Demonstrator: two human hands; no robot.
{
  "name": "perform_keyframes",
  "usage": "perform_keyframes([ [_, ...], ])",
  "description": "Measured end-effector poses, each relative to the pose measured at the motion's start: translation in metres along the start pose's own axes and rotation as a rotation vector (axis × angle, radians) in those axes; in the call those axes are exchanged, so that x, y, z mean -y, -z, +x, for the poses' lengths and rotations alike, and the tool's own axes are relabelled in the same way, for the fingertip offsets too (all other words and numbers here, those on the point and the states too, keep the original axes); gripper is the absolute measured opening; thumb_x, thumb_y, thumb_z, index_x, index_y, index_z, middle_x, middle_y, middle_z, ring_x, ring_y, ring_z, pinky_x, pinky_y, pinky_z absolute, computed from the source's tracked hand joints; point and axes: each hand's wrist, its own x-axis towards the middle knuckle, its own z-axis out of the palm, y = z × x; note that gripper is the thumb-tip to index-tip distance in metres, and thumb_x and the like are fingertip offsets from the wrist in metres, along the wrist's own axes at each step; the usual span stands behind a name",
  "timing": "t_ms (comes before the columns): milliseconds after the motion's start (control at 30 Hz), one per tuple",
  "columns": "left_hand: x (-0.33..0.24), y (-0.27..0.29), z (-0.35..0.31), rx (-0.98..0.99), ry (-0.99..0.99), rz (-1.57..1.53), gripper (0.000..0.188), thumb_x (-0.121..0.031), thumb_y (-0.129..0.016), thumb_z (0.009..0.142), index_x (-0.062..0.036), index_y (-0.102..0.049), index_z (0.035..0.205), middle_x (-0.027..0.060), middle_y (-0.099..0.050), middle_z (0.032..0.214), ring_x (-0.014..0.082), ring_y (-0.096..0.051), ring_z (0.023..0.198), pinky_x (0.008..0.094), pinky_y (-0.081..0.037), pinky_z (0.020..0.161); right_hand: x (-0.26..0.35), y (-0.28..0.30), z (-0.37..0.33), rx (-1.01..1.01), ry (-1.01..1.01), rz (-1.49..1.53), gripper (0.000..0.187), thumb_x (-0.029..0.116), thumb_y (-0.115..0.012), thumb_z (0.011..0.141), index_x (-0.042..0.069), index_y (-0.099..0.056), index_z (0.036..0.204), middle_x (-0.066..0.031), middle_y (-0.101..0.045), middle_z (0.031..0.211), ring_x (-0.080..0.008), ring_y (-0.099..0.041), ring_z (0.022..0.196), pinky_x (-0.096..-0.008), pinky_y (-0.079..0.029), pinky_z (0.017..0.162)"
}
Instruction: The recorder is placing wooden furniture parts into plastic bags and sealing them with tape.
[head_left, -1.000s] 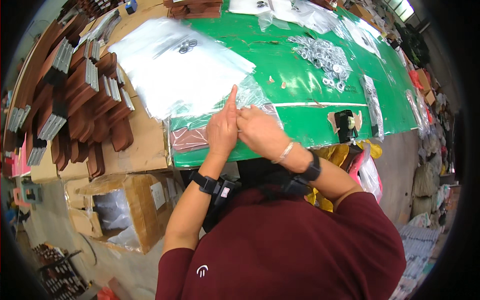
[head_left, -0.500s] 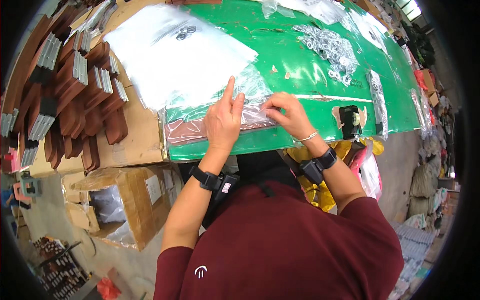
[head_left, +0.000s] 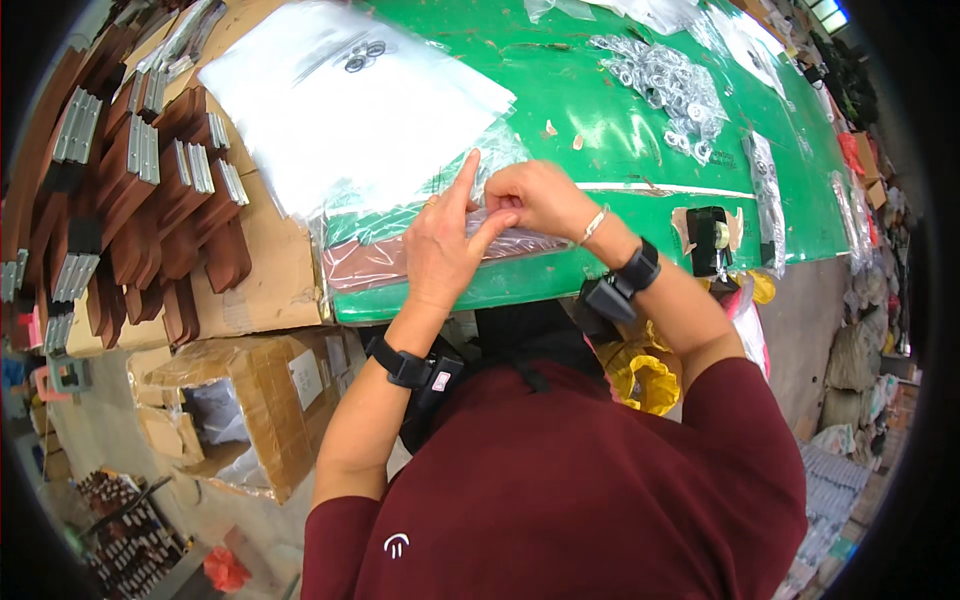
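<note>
A flat brown piece in a clear plastic bag (head_left: 370,266) lies along the near edge of the green-covered table. My left hand (head_left: 440,245) presses down on the bag, its index finger stretched forward and its thumb pointing right. Close beside that thumb, my right hand (head_left: 535,203) has its fingers curled in a pinch on the bag's upper edge; the fingertips are partly hidden. Just beyond both hands, a stack of clear plastic bags (head_left: 330,130) spreads over the table.
Brown pieces with metal strips (head_left: 140,175) are piled on cardboard at the left. A tape dispenser (head_left: 708,240) stands right of my hands, near a narrow packed bag (head_left: 765,200). Small ring-shaped parts in bags (head_left: 670,90) lie farther back. An opened cardboard box (head_left: 245,410) sits below left.
My right hand has moved left along the bag, closer to my left hand, and its fingers have curled in. The left hand stays nearly in place, its thumb now turned farther right.
</note>
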Motion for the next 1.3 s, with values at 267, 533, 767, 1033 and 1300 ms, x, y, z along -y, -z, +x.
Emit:
perform_keyframes([
  [267,-0.004,0.005,-0.002,0.046,0.014,0.031,0.102,-0.047,-0.083,0.071,-0.0125,-0.034,0.154,0.0106,-0.069,0.084,0.0305,-0.066,0.08,0.0426,-0.053,0.07,0.006,0.013,0.039,0.288,0.22,-0.099,0.018,0.021,-0.076,0.065,0.009,-0.063,0.063,-0.009,-0.059,0.058,-0.0309,-0.059,0.056,-0.0414,-0.042,0.052],
  [533,-0.004,0.004,-0.001,0.062,0.003,0.062,0.093,-0.025,-0.078,0.081,-0.014,-0.026,0.158,0.0134,-0.068,0.09,0.0322,-0.065,0.082,0.045,-0.052,0.071,0.003,-0.008,0.033,0.18,0.043,-0.05,0.022,0.028,-0.076,0.073,0.007,-0.07,0.067,-0.0128,-0.063,0.06,-0.0313,-0.061,0.056,-0.0406,-0.048,0.055],
  [767,-0.008,0.008,0.0,0.114,0.039,-0.023,0.09,-0.018,-0.073,0.083,-0.0159,-0.024,0.159,0.0116,-0.068,0.087,0.0301,-0.067,0.082,0.0423,-0.052,0.071,-0.034,0.078,0.022,0.115,-0.154,0.148,0.068,0.035,-0.083,0.077,0.003,-0.059,0.132,-0.0115,-0.067,0.119,-0.0208,-0.063,0.107,-0.0361,-0.051,0.089],
  [1033,-0.006,0.007,-0.001,0.074,0.018,-0.028,0.087,-0.02,-0.071,0.085,-0.0138,-0.025,0.158,0.0091,-0.066,0.085,0.0275,-0.066,0.081,0.0408,-0.053,0.072,-0.064,0.015,0.034,-0.027,-0.128,-0.1,0.08,0.04,-0.087,0.068,0.007,-0.057,0.135,-0.0138,-0.062,0.119,-0.0266,-0.058,0.111,-0.04,-0.047,0.094],
  [1300,-0.004,0.007,0.001,0.077,-0.002,0.029,0.086,-0.02,-0.07,0.085,-0.0121,-0.026,0.158,0.011,-0.062,0.103,0.0256,-0.065,0.091,0.0382,-0.053,0.076,-0.091,0.016,0.064,0.055,0.011,0.48,0.031,0.023,-0.087,0.072,0.006,-0.067,0.086,0.0012,-0.06,0.076,-0.0151,-0.057,0.076,-0.0294,-0.046,0.076],
])
